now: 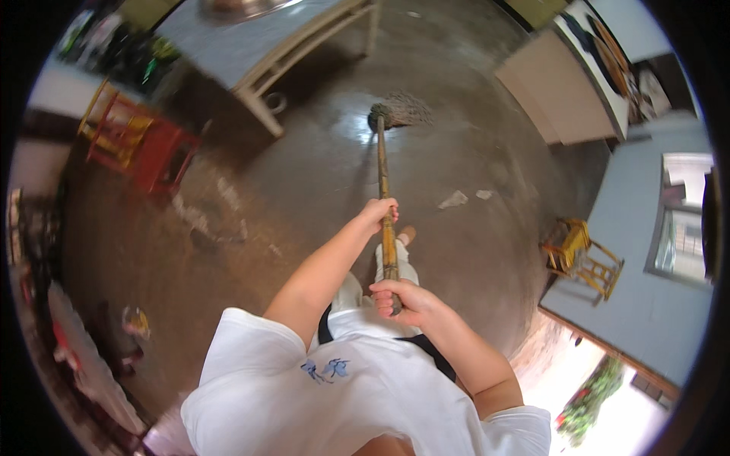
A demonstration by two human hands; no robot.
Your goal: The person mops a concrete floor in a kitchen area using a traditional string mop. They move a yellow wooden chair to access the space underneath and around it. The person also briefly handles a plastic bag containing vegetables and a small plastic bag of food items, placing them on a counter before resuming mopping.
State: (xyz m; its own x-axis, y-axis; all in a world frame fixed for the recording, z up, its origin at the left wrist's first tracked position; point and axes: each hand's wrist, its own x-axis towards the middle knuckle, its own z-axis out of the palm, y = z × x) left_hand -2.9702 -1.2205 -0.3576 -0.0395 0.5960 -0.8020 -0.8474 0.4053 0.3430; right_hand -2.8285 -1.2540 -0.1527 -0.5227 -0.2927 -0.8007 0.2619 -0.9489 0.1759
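Note:
A long-handled mop (384, 172) reaches away from me, its grey string head (407, 111) spread on the wet, shiny floor and trailing to the right. My left hand (379, 211) is wrapped round the middle part of the worn, yellowish handle. Closer to my body, my right hand (401, 301) grips the handle near its end, which pokes out just below the fingers. The handle slants down from my waist to the floor.
A table (262, 45) with wooden legs stands far left, with a red and yellow chair (144, 140) beside it. A pale cabinet (559, 87) is far right. A small yellow chair (582, 258) stands by the right wall. White scraps (454, 200) lie on the floor (471, 266).

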